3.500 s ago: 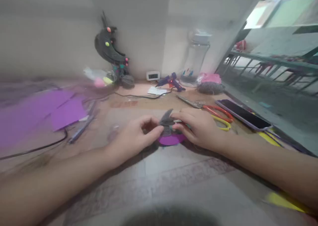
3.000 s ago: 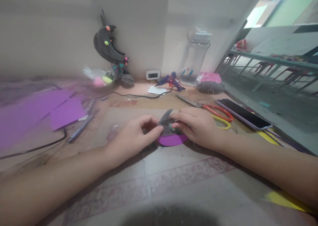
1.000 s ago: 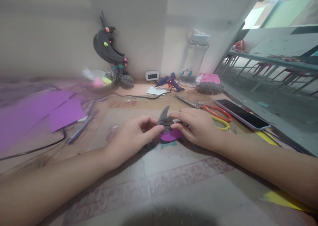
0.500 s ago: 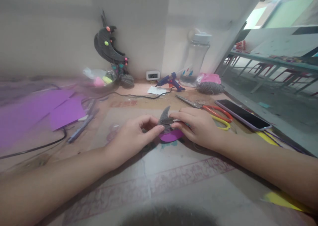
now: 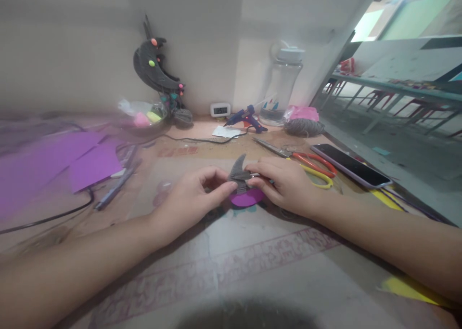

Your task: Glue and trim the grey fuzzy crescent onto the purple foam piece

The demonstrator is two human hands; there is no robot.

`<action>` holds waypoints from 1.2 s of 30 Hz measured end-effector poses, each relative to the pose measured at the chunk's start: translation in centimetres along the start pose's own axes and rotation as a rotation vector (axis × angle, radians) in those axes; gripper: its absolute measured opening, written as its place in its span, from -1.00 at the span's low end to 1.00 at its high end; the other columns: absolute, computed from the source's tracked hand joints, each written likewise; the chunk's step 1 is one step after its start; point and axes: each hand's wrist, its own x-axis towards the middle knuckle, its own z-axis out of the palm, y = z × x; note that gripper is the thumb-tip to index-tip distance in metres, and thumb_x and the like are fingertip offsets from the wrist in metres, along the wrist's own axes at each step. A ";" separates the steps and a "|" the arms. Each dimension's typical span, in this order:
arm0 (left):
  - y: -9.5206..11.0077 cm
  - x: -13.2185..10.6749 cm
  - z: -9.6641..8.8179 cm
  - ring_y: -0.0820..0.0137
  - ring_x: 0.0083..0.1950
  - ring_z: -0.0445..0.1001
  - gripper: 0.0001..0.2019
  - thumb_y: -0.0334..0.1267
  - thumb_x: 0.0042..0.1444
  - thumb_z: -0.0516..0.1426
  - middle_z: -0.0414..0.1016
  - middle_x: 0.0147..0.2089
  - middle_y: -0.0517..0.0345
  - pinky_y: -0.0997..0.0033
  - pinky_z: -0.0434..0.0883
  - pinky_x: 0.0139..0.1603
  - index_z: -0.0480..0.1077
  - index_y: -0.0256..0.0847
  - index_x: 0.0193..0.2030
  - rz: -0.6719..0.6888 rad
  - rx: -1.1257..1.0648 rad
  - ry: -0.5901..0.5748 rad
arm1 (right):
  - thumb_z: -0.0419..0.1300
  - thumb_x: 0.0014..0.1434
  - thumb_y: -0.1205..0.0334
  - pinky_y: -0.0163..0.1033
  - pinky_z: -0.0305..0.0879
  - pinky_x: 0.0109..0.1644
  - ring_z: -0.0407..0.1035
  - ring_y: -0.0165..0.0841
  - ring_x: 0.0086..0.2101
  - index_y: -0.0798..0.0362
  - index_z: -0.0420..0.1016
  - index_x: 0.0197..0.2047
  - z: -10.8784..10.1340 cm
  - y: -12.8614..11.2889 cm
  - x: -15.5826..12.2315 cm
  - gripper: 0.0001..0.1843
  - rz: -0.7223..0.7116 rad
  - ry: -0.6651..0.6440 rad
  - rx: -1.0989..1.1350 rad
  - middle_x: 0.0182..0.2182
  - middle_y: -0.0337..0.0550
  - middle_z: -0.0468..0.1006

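Note:
Near the middle of the table, a small grey yarn-wrapped craft piece [image 5: 238, 170] with a curved pointed tip rises above a rounded purple paper piece [image 5: 247, 198]. My left hand [image 5: 202, 194] pinches its left side between thumb and fingers. From the right, my right hand [image 5: 285, 182] closes thumb and forefinger on its other side, and a thin pale strand or edge shows between them. The right fingers hide part of the grey piece and the purple paper. Just beyond the right hand lie scissors with orange handles [image 5: 315, 163] and another yellow handle [image 5: 321, 178].
A blue glue gun [image 5: 248, 118] stands at the back beside a small digital clock [image 5: 220, 110] and a clear bottle [image 5: 283, 85]. Grey yarn [image 5: 304, 127] and a phone [image 5: 350, 165] are at right. Purple sheets [image 5: 94, 167], a pen [image 5: 115, 184] and a black cable [image 5: 54, 218] lie left.
The whole view has shifted very slightly. Both hands keep their hold on the grey yarn-wrapped piece, with hardly any finger movement.

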 end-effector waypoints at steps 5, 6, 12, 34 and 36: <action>0.2 0.0 -0.1 0.43 -0.35 0.51 -0.81 -0.09 0.21 0.13 0.57 -0.37 0.25 0.50 0.39 -0.32 0.45 -0.15 -0.28 -0.005 0.020 -0.009 | 0.01 0.36 0.10 -0.29 0.16 -0.36 0.34 -0.37 -0.43 0.16 0.51 -0.13 -0.1 0.0 0.2 -0.66 -0.036 0.034 -0.046 -0.43 -0.12 0.52; 0.3 0.0 -0.1 0.43 -0.34 0.51 -0.81 -0.10 0.21 0.13 0.57 -0.37 0.25 0.50 0.39 -0.32 0.45 -0.15 -0.28 -0.002 0.029 -0.006 | 0.01 0.36 0.10 -0.29 0.15 -0.36 0.33 -0.36 -0.44 0.16 0.52 -0.14 -0.1 -0.1 0.2 -0.66 -0.039 0.036 -0.056 -0.44 -0.12 0.51; 0.3 0.0 0.0 0.44 -0.37 0.49 -0.83 -0.13 0.20 0.14 0.56 -0.40 0.26 0.50 0.38 -0.32 0.46 -0.16 -0.31 0.048 0.115 0.021 | 0.02 0.35 0.13 -0.27 0.13 -0.34 0.30 -0.35 -0.43 0.15 0.53 -0.14 -0.2 0.0 0.2 -0.67 -0.046 0.011 -0.088 -0.45 -0.13 0.48; -0.2 0.3 0.0 0.46 -0.35 0.48 -0.81 -0.11 0.21 0.14 0.54 -0.36 0.26 0.50 0.37 -0.31 0.44 -0.18 -0.28 0.010 -0.009 -0.020 | 0.06 0.31 0.11 -0.27 0.26 -0.30 0.41 -0.34 -0.37 0.16 0.49 -0.07 -0.3 -0.1 -0.1 -0.68 0.129 0.029 0.173 -0.34 -0.07 0.57; -0.5 0.4 0.1 0.46 -0.34 0.48 -0.80 -0.09 0.21 0.13 0.53 -0.34 0.25 0.49 0.37 -0.32 0.43 -0.18 -0.24 -0.012 -0.062 -0.047 | 0.12 0.26 0.10 -0.30 0.27 -0.33 0.41 -0.36 -0.39 0.14 0.49 -0.12 -0.3 -0.2 0.0 -0.71 0.253 0.053 0.291 -0.35 -0.10 0.57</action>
